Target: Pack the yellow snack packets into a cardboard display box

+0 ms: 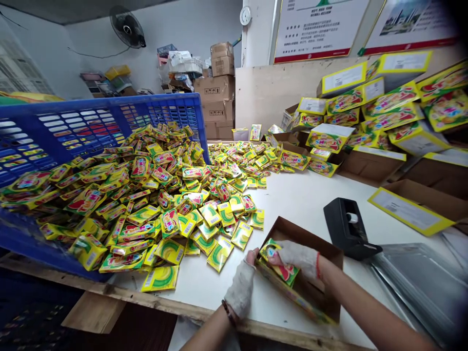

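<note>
An open brown cardboard box [321,246] with a yellow printed outside lies on the white table near the front edge. My right hand [298,257], in a white glove, is inside it, closed on a few yellow and green sachets [283,270]. My left hand [241,287], also gloved, presses its fingers against the box's left wall, gripping the rim. A big heap of the same sachets [153,204] spills from a tilted blue plastic crate [91,126] to the left of the hands.
A black tape dispenser [347,226] stands right of the box, beside a metal tray [420,278]. Filled and flat yellow cartons [383,112] are stacked at the back right. Brown shipping boxes [217,92] and a wall fan [126,27] are behind.
</note>
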A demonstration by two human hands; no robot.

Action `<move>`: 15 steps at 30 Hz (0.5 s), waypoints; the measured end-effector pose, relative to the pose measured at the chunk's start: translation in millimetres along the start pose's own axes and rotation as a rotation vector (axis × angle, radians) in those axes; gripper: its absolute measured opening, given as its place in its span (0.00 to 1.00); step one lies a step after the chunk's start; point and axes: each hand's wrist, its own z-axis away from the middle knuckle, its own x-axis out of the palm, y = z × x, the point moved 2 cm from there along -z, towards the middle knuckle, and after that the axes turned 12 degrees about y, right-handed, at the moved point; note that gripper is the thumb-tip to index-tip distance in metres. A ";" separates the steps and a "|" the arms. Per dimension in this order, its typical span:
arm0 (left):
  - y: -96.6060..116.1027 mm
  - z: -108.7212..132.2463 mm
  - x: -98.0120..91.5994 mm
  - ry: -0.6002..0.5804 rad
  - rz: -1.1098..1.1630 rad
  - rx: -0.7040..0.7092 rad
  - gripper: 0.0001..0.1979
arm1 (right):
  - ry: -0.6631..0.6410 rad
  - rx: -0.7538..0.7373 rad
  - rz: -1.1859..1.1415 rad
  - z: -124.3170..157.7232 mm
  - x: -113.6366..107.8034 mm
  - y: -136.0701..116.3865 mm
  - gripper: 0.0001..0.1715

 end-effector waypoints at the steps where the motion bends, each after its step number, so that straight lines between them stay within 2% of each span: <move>1: -1.0 5.1 -0.7 -0.004 -0.026 -0.003 0.33 | -0.020 -0.016 0.022 -3.1 7.5 7.0 0.35; 3: -0.3 18.6 -8.4 -0.004 -0.079 -0.016 0.33 | -0.022 -0.053 0.077 -4.5 20.9 17.1 0.35; 7: 5.9 41.7 -22.3 -0.035 -0.205 -0.073 0.41 | 0.035 -0.111 0.209 1.0 34.4 25.0 0.33; 10: 9.1 47.7 -20.7 -0.057 -0.284 -0.080 0.44 | 0.073 -0.144 0.273 3.1 37.2 27.0 0.32; 15: 11.9 49.6 -26.3 -0.095 -0.297 -0.088 0.42 | -0.020 -0.120 0.300 5.5 30.0 26.4 0.32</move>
